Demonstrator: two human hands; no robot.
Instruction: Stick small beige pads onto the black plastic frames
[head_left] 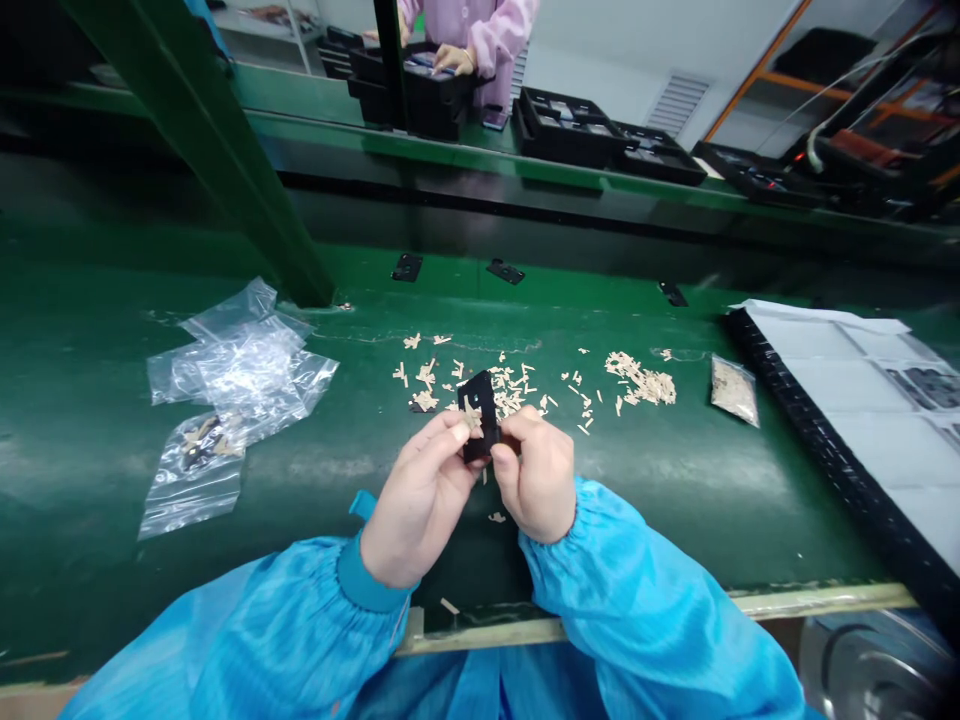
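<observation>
Grip on what, in the head view?

A black plastic piece (480, 412) is pinched upright by the left hand (420, 497) and the right hand (535, 475), above the green tabletop (97, 330).

And around it?

Beige strips (637, 378) are scattered behind it; a clear plastic bag (240, 365) is laid to the left.

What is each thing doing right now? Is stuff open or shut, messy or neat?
Left hand: pinching the black part, a beige strip at its fingers.
Right hand: gripping the black part's other side.
Black part: held up off the bench.
Beige strips: scattered loose on the bench.
Clear plastic bag: crumpled, lying flat.
Small clear bag: holding beige strips.
Black trays: open, on the far ledge.
</observation>
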